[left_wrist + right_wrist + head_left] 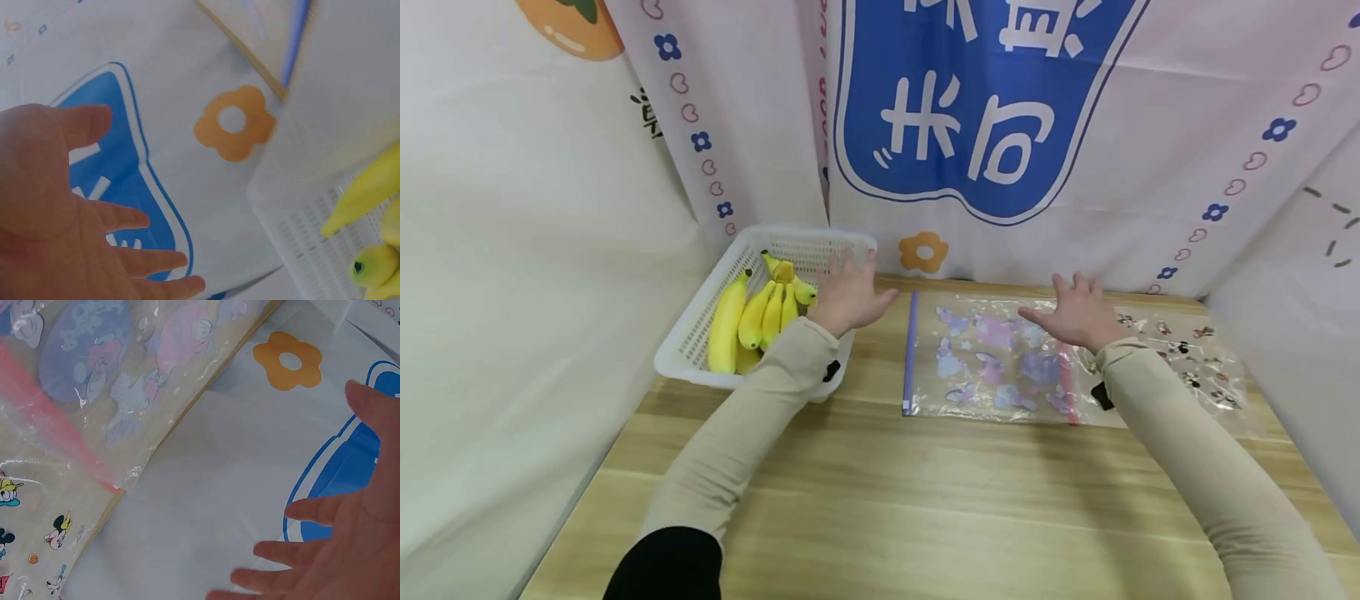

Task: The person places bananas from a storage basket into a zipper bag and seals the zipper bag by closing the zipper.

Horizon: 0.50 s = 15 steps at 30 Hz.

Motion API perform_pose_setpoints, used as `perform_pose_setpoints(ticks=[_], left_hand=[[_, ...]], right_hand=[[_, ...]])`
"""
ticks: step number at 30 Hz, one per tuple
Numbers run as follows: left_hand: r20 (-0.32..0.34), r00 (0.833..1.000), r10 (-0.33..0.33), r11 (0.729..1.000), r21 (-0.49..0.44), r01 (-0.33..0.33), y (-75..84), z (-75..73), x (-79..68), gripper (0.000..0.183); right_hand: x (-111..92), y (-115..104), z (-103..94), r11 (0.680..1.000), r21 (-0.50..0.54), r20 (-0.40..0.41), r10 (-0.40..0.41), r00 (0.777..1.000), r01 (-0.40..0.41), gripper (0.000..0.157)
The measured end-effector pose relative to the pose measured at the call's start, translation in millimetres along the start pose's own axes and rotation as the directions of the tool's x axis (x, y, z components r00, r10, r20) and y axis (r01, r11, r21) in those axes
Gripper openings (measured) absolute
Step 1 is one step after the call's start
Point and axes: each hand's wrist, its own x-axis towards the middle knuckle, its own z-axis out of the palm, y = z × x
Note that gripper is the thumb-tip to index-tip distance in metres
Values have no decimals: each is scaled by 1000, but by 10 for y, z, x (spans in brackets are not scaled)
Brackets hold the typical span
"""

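Note:
My left hand is spread over the right side of a white plastic basket, its fingers straight and holding nothing. Inside the basket lie yellow bananas, one long single and a bunch. The left wrist view has the same open palm and the bananas at its right edge. My right hand, fingers apart and holding nothing, hovers over two clear zip bags lying flat. One is a bag with pastel rabbit prints and a purple slider; the other bag carries small cartoon figures and has a pink strip at its left end.
The bags and basket rest along the back of a wooden table. Behind it hangs a white cloth with a blue sign print and an orange flower. Pale walls of cloth close in the left and right sides.

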Motion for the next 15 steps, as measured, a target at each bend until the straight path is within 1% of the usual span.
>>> perform_pose_setpoints(ticks=[4, 7, 9, 12, 15], left_hand=[[-26, 998, 60, 998, -16, -61, 119, -18, -80, 71], [-13, 995, 96, 995, -25, -96, 206, -22, -146, 65], [7, 993, 117, 993, -28, -117, 257, -10, -191, 63], [33, 988, 149, 988, -47, -147, 320, 48, -261, 58], [64, 985, 157, 984, -90, -151, 363, 160, -323, 47]], right_hand=[[6, -23, -4, 999, 28, 12, -27, 1000, 26, 107], [8, -47, 17, 997, 44, 9, -62, 998, 62, 98], [1, -75, 36, 995, 59, 8, -81, 997, 81, 90], [-7, -115, 74, 993, 83, 22, -85, 996, 83, 83], [-15, -169, 115, 993, 90, 58, -87, 995, 82, 81]])
